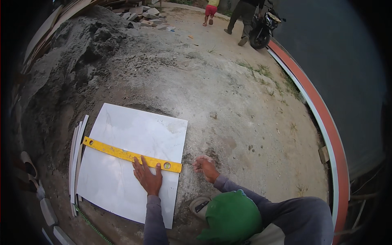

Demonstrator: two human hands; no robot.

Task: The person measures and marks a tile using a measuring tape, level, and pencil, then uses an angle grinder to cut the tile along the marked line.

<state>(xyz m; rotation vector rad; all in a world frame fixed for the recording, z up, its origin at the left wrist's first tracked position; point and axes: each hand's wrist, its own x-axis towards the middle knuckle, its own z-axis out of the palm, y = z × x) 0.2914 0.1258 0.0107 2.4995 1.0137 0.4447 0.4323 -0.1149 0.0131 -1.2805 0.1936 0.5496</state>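
Observation:
A yellow spirit level (118, 153) lies slantwise across a large white tile (130, 122) on the ground. My left hand (148, 177) rests on the tile with fingers stretched apart, the fingertips touching the level near its right end. Just past the tile's right edge is my right hand (205, 166), raised a little, with its fingers curled together. Whether something small sits in those fingers I cannot make out. One vial of the level shows to the right of my left hand.
Narrow white strips (77, 155) lie along the tile's left side, with a green cord (92, 224) below. A sand heap (77, 49) rises at the far left. A sandal (200, 207) shows by my green-covered knee (232, 216). Two people (245, 16) and a motorcycle (263, 30) are far off.

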